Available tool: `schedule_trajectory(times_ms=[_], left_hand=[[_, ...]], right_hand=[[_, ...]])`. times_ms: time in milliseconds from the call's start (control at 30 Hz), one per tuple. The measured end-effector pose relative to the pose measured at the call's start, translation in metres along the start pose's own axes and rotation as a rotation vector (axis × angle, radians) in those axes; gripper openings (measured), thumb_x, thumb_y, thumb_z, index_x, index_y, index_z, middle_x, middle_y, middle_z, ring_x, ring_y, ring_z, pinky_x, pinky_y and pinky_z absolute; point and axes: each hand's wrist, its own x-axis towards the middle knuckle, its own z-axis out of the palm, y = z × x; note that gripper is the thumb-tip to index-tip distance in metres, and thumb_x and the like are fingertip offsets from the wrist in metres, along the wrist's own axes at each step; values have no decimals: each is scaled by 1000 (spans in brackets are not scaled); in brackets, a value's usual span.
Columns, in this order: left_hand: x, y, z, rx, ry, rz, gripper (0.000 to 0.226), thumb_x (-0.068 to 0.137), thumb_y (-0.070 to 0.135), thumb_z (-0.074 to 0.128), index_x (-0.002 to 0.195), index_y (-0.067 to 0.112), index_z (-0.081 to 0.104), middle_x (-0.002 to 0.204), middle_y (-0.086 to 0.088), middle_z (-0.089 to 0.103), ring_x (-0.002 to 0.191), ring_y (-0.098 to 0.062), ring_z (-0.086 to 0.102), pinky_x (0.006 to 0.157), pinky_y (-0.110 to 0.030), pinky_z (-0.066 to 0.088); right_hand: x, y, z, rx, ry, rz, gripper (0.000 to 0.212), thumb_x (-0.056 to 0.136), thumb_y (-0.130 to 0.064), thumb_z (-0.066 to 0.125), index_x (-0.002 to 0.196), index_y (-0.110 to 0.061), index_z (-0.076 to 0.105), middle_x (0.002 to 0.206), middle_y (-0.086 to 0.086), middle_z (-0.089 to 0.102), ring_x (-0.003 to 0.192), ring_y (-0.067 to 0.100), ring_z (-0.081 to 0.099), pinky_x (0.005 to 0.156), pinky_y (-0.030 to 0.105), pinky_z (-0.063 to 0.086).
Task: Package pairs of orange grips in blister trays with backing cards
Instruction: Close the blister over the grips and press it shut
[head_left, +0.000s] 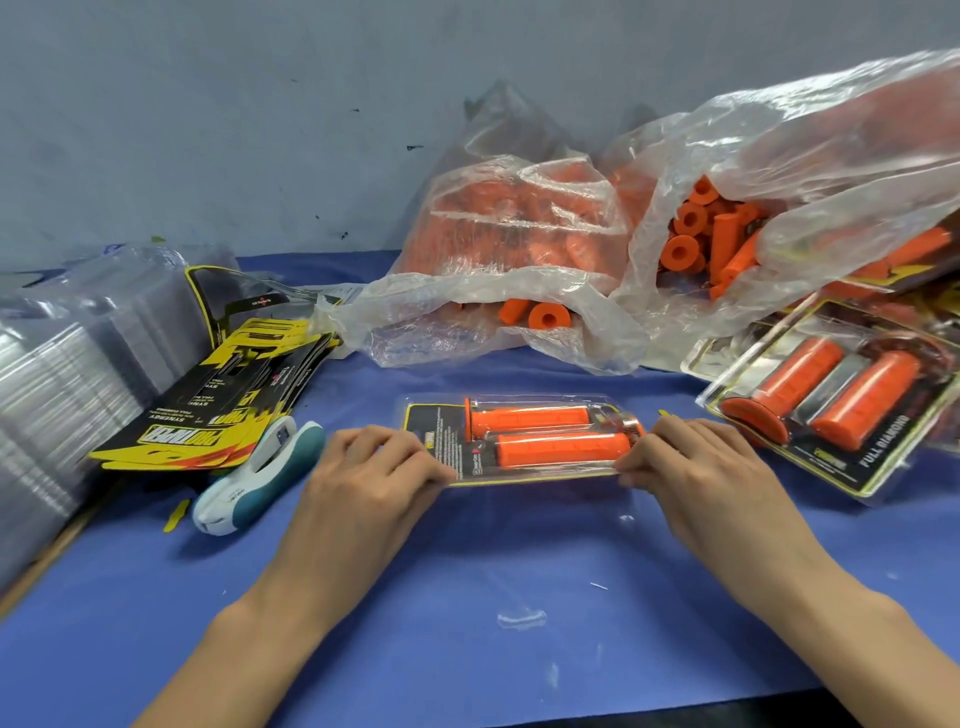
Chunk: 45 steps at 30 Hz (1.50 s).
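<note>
Head view shows your two forearms reaching in from the bottom edge over the blue tabletop. Your left hand has its grip curled onto the left end of the blister pack, fingertips on the near left corner. Your right hand pinches the right end, fingers bent over the edge, and covers that end of the pack, so you cannot see how it closes there. The pack lies flat between your hands, holding two orange grips side by side lengthwise over a black and yellow backing card whose small print is too fine to read.

Left of your left hand lies a white and teal stapler, partly tucked under a fanned pile of backing cards. At the far left a stack of clear blister trays is cut off by the frame edge. To the right, finished packs lean in a heap that also runs out of view. Farther back, two clear plastic bags of loose orange grips slump against the grey wall; most of their contents are blurred behind the crinkled film.
</note>
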Motion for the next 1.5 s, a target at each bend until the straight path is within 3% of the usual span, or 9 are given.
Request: schedule_trajectory(times_ms=[100, 267, 400, 600, 733, 967, 1200, 1300, 1500], left_hand=[[-5, -16, -5, -17, -12, -34, 23, 94, 34, 54, 86, 21, 71, 92, 12, 68, 92, -20, 60, 77, -40, 47], [-8, -19, -3, -48, -50, -65, 21, 93, 32, 53, 84, 20, 68, 93, 14, 67, 91, -20, 61, 78, -40, 47], [-8, -20, -2, -41, -84, -96, 16, 90, 28, 54, 88, 19, 66, 92, 9, 66, 90, -21, 61, 78, -40, 47], [2, -7, 3, 8, -137, -142, 15, 82, 14, 69, 96, 21, 67, 93, 4, 62, 89, -25, 59, 80, -35, 41], [17, 22, 13, 4, -100, -54, 17, 92, 24, 51, 95, 21, 68, 89, 2, 61, 82, -25, 59, 76, -38, 47], [36, 78, 41, 3, -79, 20, 9, 93, 21, 64, 85, 21, 60, 81, 2, 55, 75, -22, 56, 70, -36, 44], [36, 61, 35, 83, -11, 106, 18, 97, 19, 58, 79, 20, 62, 75, 1, 54, 68, -23, 52, 64, -36, 43], [30, 51, 29, 111, 21, 116, 21, 98, 19, 58, 77, 17, 61, 73, 0, 52, 66, -23, 49, 63, -37, 42], [9, 13, 17, 21, -11, 84, 23, 93, 28, 53, 83, 17, 70, 82, 4, 63, 78, -25, 61, 72, -35, 44]], right_hand=[[-1, 3, -4, 4, -11, 34, 13, 80, -16, 77, 80, -18, 65, 79, -1, 58, 72, 28, 62, 74, 37, 49], [-3, -6, -3, -55, -23, 29, 18, 78, -9, 80, 81, -18, 65, 79, -1, 56, 70, 28, 58, 74, 36, 44], [-4, -10, -2, -42, -31, 14, 37, 66, 1, 85, 91, -23, 71, 81, -3, 54, 71, 26, 57, 78, 29, 35], [1, -12, -3, 3, -42, 7, 55, 58, 12, 80, 98, -26, 74, 83, 1, 54, 71, 25, 55, 75, 33, 41], [1, -18, -2, 17, -59, 12, 56, 55, 9, 81, 98, -26, 73, 84, 1, 54, 70, 28, 56, 71, 35, 42], [0, -30, 10, 31, -41, -15, 20, 75, -7, 76, 85, -23, 68, 82, -1, 56, 70, 23, 50, 72, 31, 33], [4, -1, 6, 82, -39, -28, 22, 75, -7, 80, 84, -23, 66, 84, -5, 58, 74, 25, 58, 72, 38, 48], [5, 18, 4, 133, -52, -41, 19, 78, -11, 80, 84, -24, 67, 84, -7, 58, 72, 22, 57, 72, 34, 44], [6, 41, 3, 170, -65, -7, 17, 81, -10, 77, 85, -24, 67, 85, -8, 60, 76, 22, 61, 72, 41, 49]])
